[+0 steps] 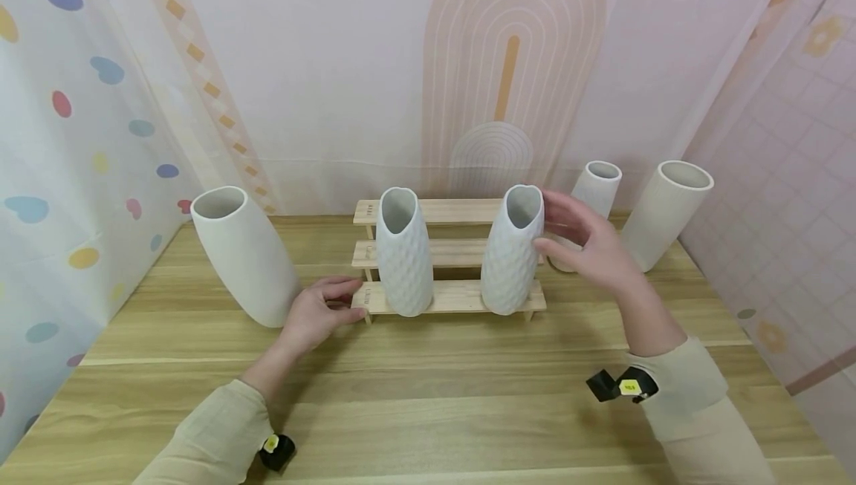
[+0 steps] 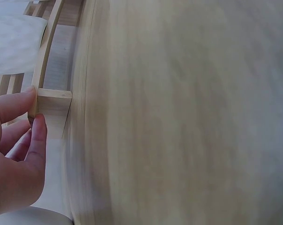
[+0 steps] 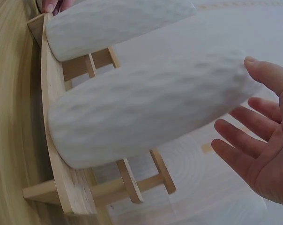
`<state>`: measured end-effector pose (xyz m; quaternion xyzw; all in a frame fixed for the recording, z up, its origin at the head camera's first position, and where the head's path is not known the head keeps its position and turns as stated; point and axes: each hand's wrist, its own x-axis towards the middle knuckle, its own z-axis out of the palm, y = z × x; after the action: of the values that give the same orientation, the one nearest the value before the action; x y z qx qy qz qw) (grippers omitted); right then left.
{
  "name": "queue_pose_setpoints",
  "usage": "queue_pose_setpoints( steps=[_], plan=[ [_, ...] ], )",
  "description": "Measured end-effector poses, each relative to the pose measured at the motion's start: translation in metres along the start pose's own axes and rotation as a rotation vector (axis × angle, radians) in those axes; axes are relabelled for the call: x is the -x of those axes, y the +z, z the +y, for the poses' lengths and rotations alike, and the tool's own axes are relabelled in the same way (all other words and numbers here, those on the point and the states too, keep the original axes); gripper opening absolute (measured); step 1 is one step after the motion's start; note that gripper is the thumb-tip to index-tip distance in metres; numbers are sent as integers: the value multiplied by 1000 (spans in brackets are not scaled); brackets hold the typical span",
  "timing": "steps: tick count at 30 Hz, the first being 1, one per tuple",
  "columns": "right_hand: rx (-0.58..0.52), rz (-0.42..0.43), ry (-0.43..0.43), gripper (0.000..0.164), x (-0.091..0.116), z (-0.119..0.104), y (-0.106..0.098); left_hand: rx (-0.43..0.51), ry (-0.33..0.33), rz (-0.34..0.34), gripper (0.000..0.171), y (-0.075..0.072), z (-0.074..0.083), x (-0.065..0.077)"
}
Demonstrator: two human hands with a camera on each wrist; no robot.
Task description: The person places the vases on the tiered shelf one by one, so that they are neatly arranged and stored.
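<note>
Two white dimpled vases stand on the lowest step of a three-tier wooden display rack (image 1: 457, 297). The left vase (image 1: 405, 266) and right vase (image 1: 511, 262) both have notched rims. My left hand (image 1: 319, 314) pinches the left end of the lowest step, thumb on top and fingertips beneath, as the left wrist view shows. My right hand (image 1: 591, 247) is at the upper right side of the right vase. In the right wrist view the thumb (image 3: 263, 72) lies at the vase's top edge, while the other fingers are loosely spread beside and partly behind it.
A tall smooth white vase (image 1: 247, 262) stands on the wooden table (image 1: 428, 411), close to my left hand. Behind my right hand are a smaller white vase (image 1: 597, 188) and a ribbed cream vase (image 1: 665, 214). Patterned curtains (image 1: 321, 84) enclose the table's back and sides.
</note>
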<state>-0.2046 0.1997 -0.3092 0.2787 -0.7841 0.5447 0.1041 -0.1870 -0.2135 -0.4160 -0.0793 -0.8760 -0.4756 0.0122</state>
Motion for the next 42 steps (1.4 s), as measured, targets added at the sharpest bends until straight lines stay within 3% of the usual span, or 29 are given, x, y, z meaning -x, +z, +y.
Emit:
queue_pose_setpoints(
  steps=[12,19,29,35,42],
  plan=[
    [-80,99,-105,60,8,7,-32,-3,-7,-5,52,0,0,0],
    [59,229,-78,56,12,7,-49,-3,-2,-3,51,0,0,-1],
    [148,367,-28,58,10,15,-71,-2,1,0,51,1,0,-1],
    [227,368,57,59,7,18,-83,-6,-1,0,51,1,1,-1],
    [261,267,182,72,-2,27,-90,-3,1,2,51,0,1,0]
  ],
)
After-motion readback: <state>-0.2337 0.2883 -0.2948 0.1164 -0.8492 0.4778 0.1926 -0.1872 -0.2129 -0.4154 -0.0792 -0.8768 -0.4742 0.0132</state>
